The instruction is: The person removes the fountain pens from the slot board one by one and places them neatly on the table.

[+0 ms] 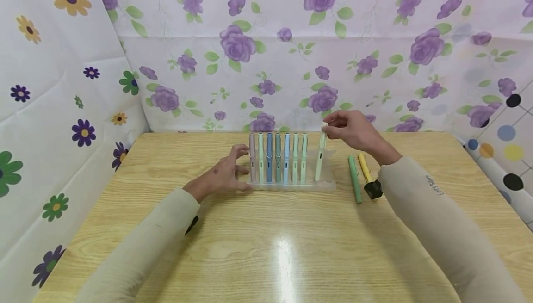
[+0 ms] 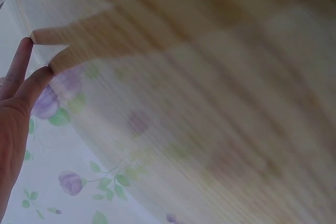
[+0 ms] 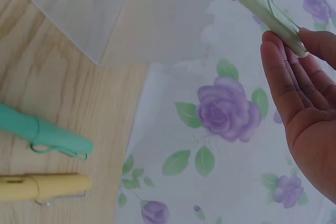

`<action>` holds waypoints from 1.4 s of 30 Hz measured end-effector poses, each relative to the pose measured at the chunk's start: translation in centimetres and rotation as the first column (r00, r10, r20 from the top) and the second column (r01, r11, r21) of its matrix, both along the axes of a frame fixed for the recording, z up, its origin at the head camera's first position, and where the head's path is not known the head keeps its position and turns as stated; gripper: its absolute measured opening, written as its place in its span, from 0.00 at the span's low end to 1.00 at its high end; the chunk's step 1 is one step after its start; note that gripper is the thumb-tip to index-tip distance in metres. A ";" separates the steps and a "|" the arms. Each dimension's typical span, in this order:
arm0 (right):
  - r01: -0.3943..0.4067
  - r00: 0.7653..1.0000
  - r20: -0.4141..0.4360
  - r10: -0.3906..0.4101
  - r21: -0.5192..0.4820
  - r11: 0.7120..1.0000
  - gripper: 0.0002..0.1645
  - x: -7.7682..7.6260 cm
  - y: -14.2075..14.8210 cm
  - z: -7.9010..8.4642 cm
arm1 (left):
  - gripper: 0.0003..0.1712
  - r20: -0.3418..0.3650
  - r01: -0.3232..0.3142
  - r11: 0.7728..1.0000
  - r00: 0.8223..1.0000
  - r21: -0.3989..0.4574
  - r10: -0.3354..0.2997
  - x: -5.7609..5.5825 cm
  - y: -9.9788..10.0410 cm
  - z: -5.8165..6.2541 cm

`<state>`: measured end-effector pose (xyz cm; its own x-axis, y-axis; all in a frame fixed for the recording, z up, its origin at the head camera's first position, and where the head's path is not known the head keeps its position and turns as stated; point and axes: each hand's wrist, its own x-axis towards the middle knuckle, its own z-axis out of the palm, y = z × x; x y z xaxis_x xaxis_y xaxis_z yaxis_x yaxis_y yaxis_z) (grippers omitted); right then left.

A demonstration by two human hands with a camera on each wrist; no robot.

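A clear pen stand [image 1: 291, 186] holds a row of several upright pens, among them a mauve pen [image 1: 252, 159], a dark blue pen [image 1: 269, 159] and a light blue pen [image 1: 287, 159]. My left hand [image 1: 225, 173] is at the stand's left end, fingers spread and fingertips against its side. Toward the other end, my right hand [image 1: 350, 129] pinches a pale green pen [image 1: 319, 162] by its cap. That pen leans slightly, its lower end close over the stand's base, apart from the row. In the right wrist view the pinched cap end [image 3: 286, 30] lies between thumb and fingers.
Right of the stand a green pen [image 1: 355, 180] and a yellow pen [image 1: 364, 166] lie on the wooden table [image 1: 233, 247]. A black object [image 1: 373, 189] overlaps the yellow pen's near end. Flowered cloth [image 1: 283, 71] hangs along the table's back edge.
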<state>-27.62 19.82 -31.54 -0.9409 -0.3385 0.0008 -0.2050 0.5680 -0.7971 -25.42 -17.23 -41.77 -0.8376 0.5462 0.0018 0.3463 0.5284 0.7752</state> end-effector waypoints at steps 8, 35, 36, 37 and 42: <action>-0.003 1.000 -0.008 0.004 0.041 0.999 0.25 0.3 2.1 0.4 | 0.57 -0.023 -0.004 1.000 1.000 -0.027 0.004 0.0 0.0 -0.1; 0.054 0.996 0.058 -0.064 0.162 0.985 0.31 0.4 9.0 -3.1 | 0.57 -0.001 -0.002 1.000 1.000 -0.007 0.002 0.0 0.0 -0.2; 0.056 0.996 0.064 -0.067 0.168 0.984 0.31 0.3 9.2 -3.2 | 0.57 -0.001 -0.002 1.000 1.000 -0.008 0.002 0.0 0.0 -0.2; 0.055 0.995 0.069 -0.068 0.174 0.983 0.31 0.2 9.4 -3.4 | 0.57 -0.001 -0.003 1.000 1.000 -0.010 0.003 0.0 -0.1 -0.2; 0.051 0.993 0.092 -0.071 0.199 0.979 0.33 -0.4 10.4 -4.0 | 0.57 0.011 -0.012 1.000 1.000 -0.010 0.012 0.0 0.0 -0.2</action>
<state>-28.00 30.24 -35.55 -0.9520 -0.2649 -0.1535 -0.0913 0.7242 -0.6835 -25.43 -17.26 -41.94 -0.8442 0.5359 -0.0126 0.3315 0.5402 0.7735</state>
